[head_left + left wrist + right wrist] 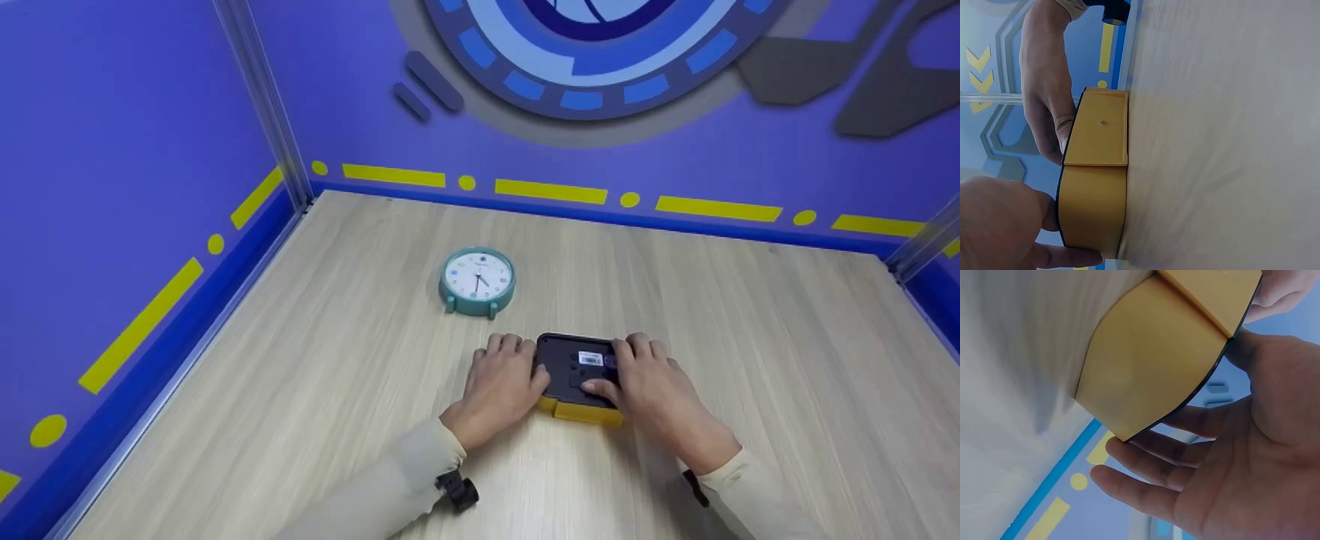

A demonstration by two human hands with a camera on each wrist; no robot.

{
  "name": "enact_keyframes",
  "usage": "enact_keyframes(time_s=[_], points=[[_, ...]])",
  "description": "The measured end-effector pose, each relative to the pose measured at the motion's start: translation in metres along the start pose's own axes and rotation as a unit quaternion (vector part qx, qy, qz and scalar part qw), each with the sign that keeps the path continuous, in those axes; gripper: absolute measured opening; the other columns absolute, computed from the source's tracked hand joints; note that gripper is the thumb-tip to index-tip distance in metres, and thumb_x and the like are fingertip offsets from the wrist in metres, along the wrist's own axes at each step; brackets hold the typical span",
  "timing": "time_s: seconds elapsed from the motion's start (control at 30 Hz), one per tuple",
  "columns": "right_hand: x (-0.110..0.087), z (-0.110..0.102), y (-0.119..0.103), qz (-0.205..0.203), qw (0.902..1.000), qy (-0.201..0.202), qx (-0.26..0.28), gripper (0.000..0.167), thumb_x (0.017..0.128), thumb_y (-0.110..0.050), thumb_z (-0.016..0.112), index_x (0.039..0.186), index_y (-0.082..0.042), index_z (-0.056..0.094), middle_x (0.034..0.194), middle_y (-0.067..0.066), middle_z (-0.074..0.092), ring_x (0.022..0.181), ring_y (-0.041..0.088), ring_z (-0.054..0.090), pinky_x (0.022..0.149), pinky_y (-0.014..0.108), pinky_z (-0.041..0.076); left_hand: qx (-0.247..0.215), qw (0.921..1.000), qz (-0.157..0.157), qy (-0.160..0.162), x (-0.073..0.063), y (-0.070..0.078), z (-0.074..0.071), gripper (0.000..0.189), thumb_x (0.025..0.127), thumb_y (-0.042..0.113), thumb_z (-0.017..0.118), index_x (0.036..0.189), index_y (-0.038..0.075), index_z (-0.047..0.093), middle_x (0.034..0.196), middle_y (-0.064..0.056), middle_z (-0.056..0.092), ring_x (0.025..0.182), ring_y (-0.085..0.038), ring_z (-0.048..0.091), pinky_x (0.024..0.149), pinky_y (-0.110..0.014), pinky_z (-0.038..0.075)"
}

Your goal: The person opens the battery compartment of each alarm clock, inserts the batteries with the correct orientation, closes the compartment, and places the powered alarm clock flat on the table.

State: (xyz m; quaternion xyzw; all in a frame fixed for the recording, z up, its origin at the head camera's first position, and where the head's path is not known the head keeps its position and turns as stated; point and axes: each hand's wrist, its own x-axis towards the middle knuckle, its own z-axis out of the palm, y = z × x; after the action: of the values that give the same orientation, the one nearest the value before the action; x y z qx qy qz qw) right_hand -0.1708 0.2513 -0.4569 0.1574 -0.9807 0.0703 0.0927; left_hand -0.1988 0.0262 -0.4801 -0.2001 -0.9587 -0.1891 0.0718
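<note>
A yellow box-like device (589, 414) with a black back panel (562, 356) lies on the table, panel up, showing small knobs and a white barcode sticker. My left hand (504, 382) grips its left side, thumb on the panel's edge and a finger down the yellow side (1092, 208). From the right, my right hand (660, 390) holds it, with the thumb on the panel and the fingers (1134, 458) around the far right edge. The device's underside is hidden. Beyond the left hand, a teal round clock (478, 277) lies face up.
The wooden table (337, 315) reaches back to a blue-purple wall (360, 120) with yellow dashes. Another blue panel (112, 187) stands along the left side, meeting the back wall at a metal corner post (274, 105).
</note>
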Motion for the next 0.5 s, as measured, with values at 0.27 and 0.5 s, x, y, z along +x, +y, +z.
enact_keyframes(time_s=[0.27, 0.5], points=[[0.0007, -0.0001, -0.0015, 0.006, 0.9997, -0.02, -0.008, 0.075, 0.098, -0.047, 0.073, 0.137, 0.014, 0.053, 0.129, 0.032, 0.053, 0.114, 0.047, 0.055, 0.087, 0.062, 0.053, 0.0, 1.0, 0.0, 0.002, 0.0005, -0.001, -0.0001, 0.039, 0.104, 0.032, 0.056, 0.125, 0.003, 0.07, 0.122, -0.014, 0.067, 0.118, -0.033, 0.056, 0.091, -0.05, 0.049], [0.0013, -0.0022, 0.0036, 0.009, 0.9995, -0.02, 0.022, 0.074, 0.097, -0.048, 0.075, 0.137, 0.011, 0.054, 0.13, 0.03, 0.054, 0.111, 0.044, 0.055, 0.084, 0.062, 0.054, -0.005, 1.0, -0.003, -0.005, 0.0006, -0.0003, -0.0005, 0.04, 0.105, 0.033, 0.057, 0.126, 0.002, 0.07, 0.12, -0.014, 0.066, 0.116, -0.032, 0.055, 0.091, -0.049, 0.048]])
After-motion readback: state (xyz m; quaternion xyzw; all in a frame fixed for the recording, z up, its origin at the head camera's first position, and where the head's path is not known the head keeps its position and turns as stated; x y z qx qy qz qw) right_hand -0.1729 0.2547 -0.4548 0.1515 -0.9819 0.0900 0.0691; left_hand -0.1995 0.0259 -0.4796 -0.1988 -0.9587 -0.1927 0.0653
